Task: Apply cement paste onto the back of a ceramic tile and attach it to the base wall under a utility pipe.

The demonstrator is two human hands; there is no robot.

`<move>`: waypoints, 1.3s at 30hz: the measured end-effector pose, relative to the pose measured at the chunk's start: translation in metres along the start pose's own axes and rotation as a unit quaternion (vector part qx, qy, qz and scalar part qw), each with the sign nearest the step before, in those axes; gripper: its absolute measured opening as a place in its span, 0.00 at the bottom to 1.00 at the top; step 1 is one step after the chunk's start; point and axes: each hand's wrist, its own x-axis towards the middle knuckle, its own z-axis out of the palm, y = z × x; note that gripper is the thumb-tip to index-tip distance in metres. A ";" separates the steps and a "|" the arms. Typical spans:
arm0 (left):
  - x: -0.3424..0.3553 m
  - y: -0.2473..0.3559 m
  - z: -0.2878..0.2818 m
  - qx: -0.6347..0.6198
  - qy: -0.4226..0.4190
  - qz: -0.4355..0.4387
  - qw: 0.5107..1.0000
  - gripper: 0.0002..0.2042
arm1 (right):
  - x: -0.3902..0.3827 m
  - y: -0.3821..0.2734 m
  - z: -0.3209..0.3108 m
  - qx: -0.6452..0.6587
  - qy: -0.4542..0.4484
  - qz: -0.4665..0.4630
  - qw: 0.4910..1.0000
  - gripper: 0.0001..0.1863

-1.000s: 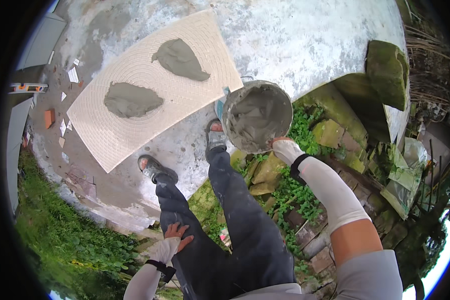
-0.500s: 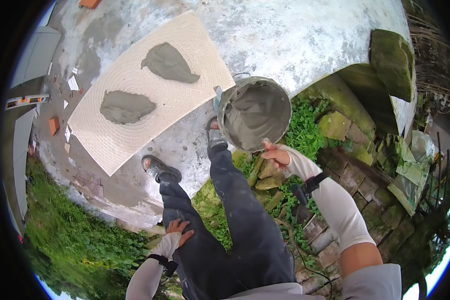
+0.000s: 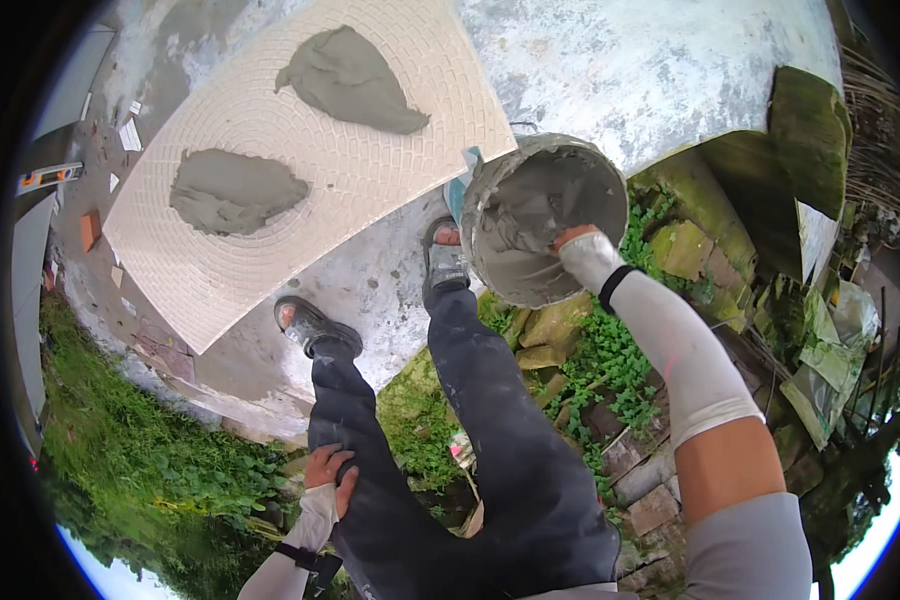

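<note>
My right hand [image 3: 577, 240] reaches inside the bucket [image 3: 477, 220], closed round the handle of a trowel. The trowel's blade is sunk in or coated with the grey mortar [image 3: 545, 190], so its outline hardly shows. The bucket tilts on the concrete beside my right foot. My left hand [image 3: 331, 470] rests on my left leg near the knee, fingers apart and holding nothing. Left of the bucket lies a large cream tile [image 3: 370, 190] with a curved brick pattern. Two mounds of mortar sit on it, a far mound [image 3: 350, 80] and a near mound [image 3: 238, 190].
Mossy stones [image 3: 555, 330] and green plants [image 3: 620, 365] lie below the bucket's right side. A mossy slab [image 3: 808, 135] stands at the far right. An orange spirit level [image 3: 50, 178] and a brick piece [image 3: 91, 230] are at the far left. Grass [image 3: 140, 430] borders the concrete.
My right hand has gone from the bucket's near rim down into the bucket. The view has shifted closer to the tile and bucket. My left hand stays on my leg.
</note>
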 end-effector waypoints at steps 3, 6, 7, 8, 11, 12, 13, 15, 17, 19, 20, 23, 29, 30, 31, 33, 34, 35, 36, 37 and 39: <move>0.012 0.009 -0.009 -0.010 0.032 0.009 0.999 0.12 | -0.003 -0.019 0.010 0.105 0.030 -0.012 0.994 0.09; 0.023 0.021 -0.013 -0.003 0.037 0.000 0.999 0.12 | -0.012 -0.031 0.028 0.287 0.046 0.039 0.956 0.09; 0.026 0.024 -0.014 0.006 0.038 0.008 0.999 0.12 | -0.009 -0.036 0.038 0.291 0.044 0.024 0.955 0.09; 0.027 0.026 -0.015 0.014 0.043 0.019 0.999 0.12 | -0.004 -0.043 0.049 0.340 0.088 0.041 0.935 0.09; 0.032 0.027 -0.017 0.023 0.029 0.005 0.999 0.12 | 0.050 -0.061 0.081 0.389 0.084 0.071 0.914 0.09; 0.033 0.026 -0.017 0.029 0.028 -0.001 0.999 0.12 | 0.068 -0.060 0.089 0.723 0.005 0.072 0.687 0.10; 0.034 0.026 -0.016 0.028 0.030 0.001 0.999 0.11 | 0.084 -0.060 0.091 0.858 -0.048 0.088 0.504 0.11; 0.035 0.026 -0.015 0.033 0.032 0.000 0.999 0.11 | 0.107 -0.058 0.080 0.832 -0.087 0.103 0.539 0.10; 0.037 0.029 -0.011 0.036 0.008 -0.007 0.999 0.12 | 0.107 -0.051 0.058 0.687 -0.075 0.143 0.708 0.10; 0.037 0.034 -0.005 0.059 0.008 -0.011 0.998 0.12 | 0.084 -0.048 0.031 0.734 -0.080 0.164 0.654 0.13; 0.036 0.036 -0.003 0.078 -0.002 -0.018 0.997 0.13 | 0.066 -0.049 0.021 0.758 -0.036 0.151 0.634 0.10; 0.035 0.037 0.002 0.086 -0.027 -0.015 0.996 0.14 | 0.027 -0.050 0.000 0.830 0.023 0.140 0.539 0.10; 0.026 0.019 0.002 0.106 -0.065 -0.005 0.992 0.14 | -0.008 -0.081 0.014 0.848 0.126 0.208 0.470 0.12; 0.025 0.016 0.001 0.120 -0.077 -0.011 0.990 0.15 | -0.014 -0.090 0.019 0.817 0.183 0.247 0.488 0.14; 0.024 0.013 -0.001 0.114 -0.073 -0.001 0.991 0.15 | -0.023 -0.099 0.024 0.775 0.214 0.305 0.510 0.16; 0.021 0.008 -0.004 0.116 -0.094 0.009 0.989 0.15 | -0.049 -0.113 0.033 0.762 0.254 0.303 0.513 0.20; 0.019 0.006 -0.007 0.111 -0.086 0.022 0.990 0.15 | -0.065 -0.119 0.035 0.721 0.302 0.321 0.536 0.17; 0.017 0.004 -0.010 0.109 -0.084 0.030 0.990 0.15 | -0.081 -0.126 0.033 0.675 0.349 0.335 0.557 0.15; 0.015 0.001 -0.013 0.109 -0.091 0.029 0.989 0.15 | -0.101 -0.130 0.032 0.694 0.336 0.337 0.540 0.17; 0.012 -0.001 -0.017 0.108 -0.095 0.026 0.989 0.15 | -0.123 -0.133 0.027 0.704 0.339 0.340 0.523 0.16; 0.004 -0.008 -0.026 0.118 -0.071 0.017 0.990 0.15 | -0.167 -0.140 0.006 0.725 0.303 0.359 0.504 0.14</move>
